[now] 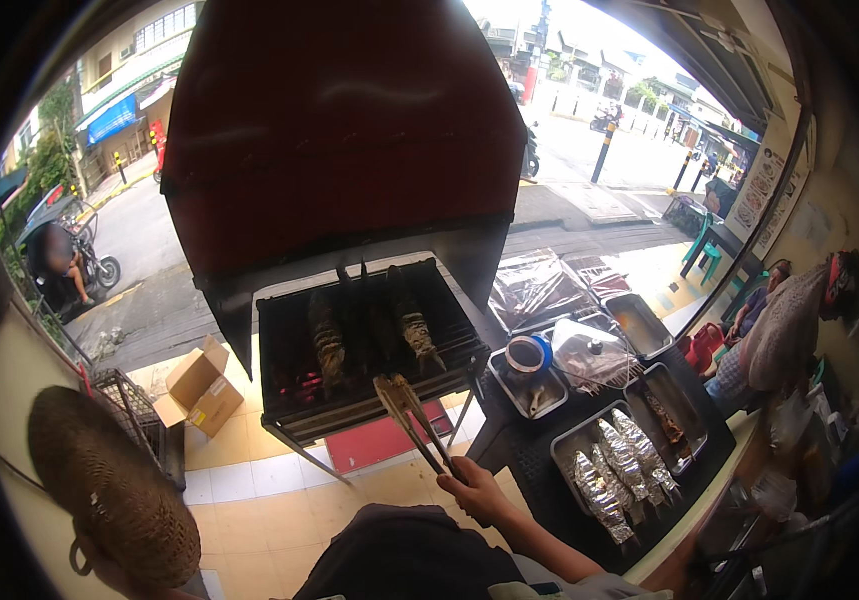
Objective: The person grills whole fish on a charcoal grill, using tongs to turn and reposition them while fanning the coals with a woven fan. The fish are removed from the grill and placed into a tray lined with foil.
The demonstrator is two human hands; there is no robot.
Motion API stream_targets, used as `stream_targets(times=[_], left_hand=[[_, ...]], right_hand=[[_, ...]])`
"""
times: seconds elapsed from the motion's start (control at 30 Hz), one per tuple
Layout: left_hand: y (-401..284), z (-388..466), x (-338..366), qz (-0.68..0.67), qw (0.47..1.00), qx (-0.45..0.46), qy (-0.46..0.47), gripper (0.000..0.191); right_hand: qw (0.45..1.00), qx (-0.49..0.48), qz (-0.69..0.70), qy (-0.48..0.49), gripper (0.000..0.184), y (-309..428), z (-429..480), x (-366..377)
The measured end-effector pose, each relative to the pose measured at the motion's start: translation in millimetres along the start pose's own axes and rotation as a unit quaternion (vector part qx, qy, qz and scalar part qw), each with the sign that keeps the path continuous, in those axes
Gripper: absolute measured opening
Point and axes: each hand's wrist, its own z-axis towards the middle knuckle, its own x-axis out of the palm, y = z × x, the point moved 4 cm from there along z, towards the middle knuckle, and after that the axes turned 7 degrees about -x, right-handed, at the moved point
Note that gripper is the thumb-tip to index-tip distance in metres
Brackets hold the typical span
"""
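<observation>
My right hand point(478, 491) grips a pair of tongs point(416, 420), their tips at the front edge of a charcoal grill point(373, 420). Two scored whole fish lie on the dark grate, one at left point(326, 341) and one at right point(416, 330); darker shapes between them are hard to make out. Embers point(302, 386) glow red at the grill's front left. At the lower left my left hand point(103, 566) holds a woven fan point(118, 487), which hides part of its fingers.
A dark red hood point(347, 135) rises over the grill. On the black table point(534, 465) at right, a metal tray point(566, 442) holds several foil-wrapped fish point(628, 454), beside more trays and a blue-rimmed container point(528, 354). An open cardboard box point(204, 390) stands on the floor; a person point(748, 322) sits far right.
</observation>
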Motion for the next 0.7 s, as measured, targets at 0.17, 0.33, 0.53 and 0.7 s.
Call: stream_targets(times=[0.17, 0.33, 0.53, 0.7], left_hand=[[-13, -3, 25, -0.343, 0.86, 0.021, 0.376, 0.028], [53, 23, 9, 0.333, 0.941, -0.062, -0.016, 0.025], [-24, -34, 8, -0.102, 0.989, 0.087, -0.055, 0.027], [6, 9, 22, -0.116, 0.919, -0.058, 0.372, 0.025]], right_hand=[[0.996, 0.086, 0.034, 0.02, 0.065, -6, 0, 0], [1.0, 0.007, -0.003, 0.025, 0.067, -1, 2, 4], [0.999, 0.043, 0.011, 0.019, 0.066, 1, -3, -2], [0.999, 0.038, 0.021, 0.024, 0.063, 0, 0, 3]])
